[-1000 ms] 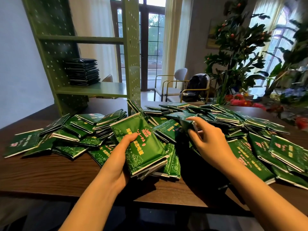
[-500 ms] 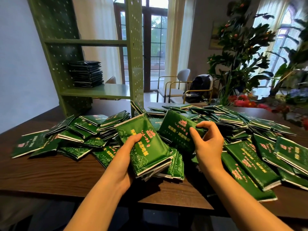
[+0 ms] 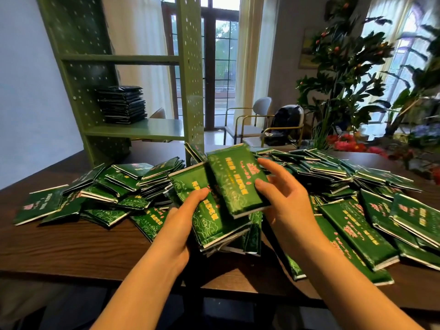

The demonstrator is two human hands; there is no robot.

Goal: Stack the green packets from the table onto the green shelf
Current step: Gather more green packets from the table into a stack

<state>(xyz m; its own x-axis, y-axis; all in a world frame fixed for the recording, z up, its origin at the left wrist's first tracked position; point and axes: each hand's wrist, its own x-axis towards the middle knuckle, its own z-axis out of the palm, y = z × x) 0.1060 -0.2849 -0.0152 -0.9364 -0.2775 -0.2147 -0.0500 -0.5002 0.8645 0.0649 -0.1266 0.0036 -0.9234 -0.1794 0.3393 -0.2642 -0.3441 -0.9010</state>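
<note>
The right hand pinches a packet, long axis pointing away; the left hand has its fingers clamped on a stack.

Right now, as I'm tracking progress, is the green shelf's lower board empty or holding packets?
Holding packets: a stack of dark packets sits on the lower board of the green shelf, toward its left end.
</note>
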